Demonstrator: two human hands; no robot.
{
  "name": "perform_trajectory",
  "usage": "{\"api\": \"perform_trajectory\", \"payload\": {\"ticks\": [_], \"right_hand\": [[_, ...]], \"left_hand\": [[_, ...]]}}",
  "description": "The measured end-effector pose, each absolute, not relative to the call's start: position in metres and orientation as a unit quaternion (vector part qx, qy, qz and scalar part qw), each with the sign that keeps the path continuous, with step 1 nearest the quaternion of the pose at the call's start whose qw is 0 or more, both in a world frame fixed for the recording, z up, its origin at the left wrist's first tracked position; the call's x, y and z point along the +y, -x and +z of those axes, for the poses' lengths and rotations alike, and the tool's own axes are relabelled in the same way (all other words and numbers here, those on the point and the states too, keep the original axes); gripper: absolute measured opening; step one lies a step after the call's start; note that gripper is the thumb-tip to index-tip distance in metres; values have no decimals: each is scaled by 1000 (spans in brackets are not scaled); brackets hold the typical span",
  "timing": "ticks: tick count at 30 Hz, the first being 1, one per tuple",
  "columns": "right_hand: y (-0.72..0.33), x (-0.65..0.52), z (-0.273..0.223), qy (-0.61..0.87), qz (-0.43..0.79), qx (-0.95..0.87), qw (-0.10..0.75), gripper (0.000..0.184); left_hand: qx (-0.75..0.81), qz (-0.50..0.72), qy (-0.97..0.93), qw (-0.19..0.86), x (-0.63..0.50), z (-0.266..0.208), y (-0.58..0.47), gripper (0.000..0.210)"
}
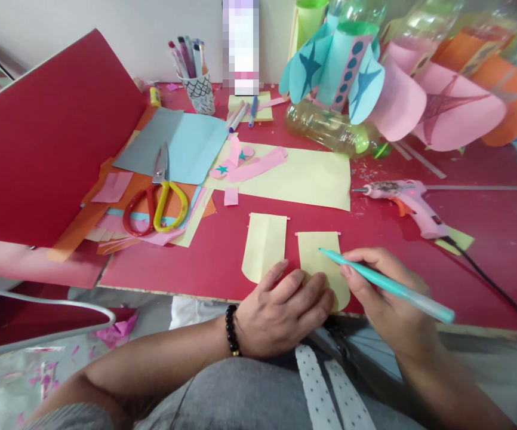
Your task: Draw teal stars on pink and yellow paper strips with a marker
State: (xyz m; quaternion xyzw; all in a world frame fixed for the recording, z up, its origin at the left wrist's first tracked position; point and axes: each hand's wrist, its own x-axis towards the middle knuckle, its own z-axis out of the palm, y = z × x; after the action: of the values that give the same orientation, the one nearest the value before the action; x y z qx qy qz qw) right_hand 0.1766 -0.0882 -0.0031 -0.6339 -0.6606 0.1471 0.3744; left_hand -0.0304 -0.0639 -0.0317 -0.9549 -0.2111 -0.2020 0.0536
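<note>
A teal felt-tip pen point(388, 282) is pinched in my right hand point(388, 298), its tip at the upper part of a pale yellow paper piece point(316, 245) with a rounded bottom. My left hand point(289, 310) lies over that piece's lower left, fingers stretched out flat. Just left is a matching yellow paper piece point(265, 245), its lower right corner by my fingertips. Both pieces have a thin pink strip along the top edge. Beyond them, pink paper cutouts with teal stars point(229, 164) rest on a long yellow sheet point(312, 179).
Scissors point(160, 197) lie on coloured paper at left, beside a raised red panel point(61, 137). A pink glue gun point(406, 203) with a black cord lies at right. Behind stand a pen cup point(200, 92), a lying plastic bottle point(325, 125) and paper-covered bottle rockets point(343, 65).
</note>
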Motion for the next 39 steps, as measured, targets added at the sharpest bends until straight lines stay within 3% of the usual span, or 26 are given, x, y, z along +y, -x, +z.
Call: {"api": "perform_trajectory", "payload": {"ticks": [39], "right_hand": [[-180, -93, 6, 557, 219, -715, 361, 3]], "left_hand": [[-228, -224, 948, 18, -64, -31, 28, 27]]}}
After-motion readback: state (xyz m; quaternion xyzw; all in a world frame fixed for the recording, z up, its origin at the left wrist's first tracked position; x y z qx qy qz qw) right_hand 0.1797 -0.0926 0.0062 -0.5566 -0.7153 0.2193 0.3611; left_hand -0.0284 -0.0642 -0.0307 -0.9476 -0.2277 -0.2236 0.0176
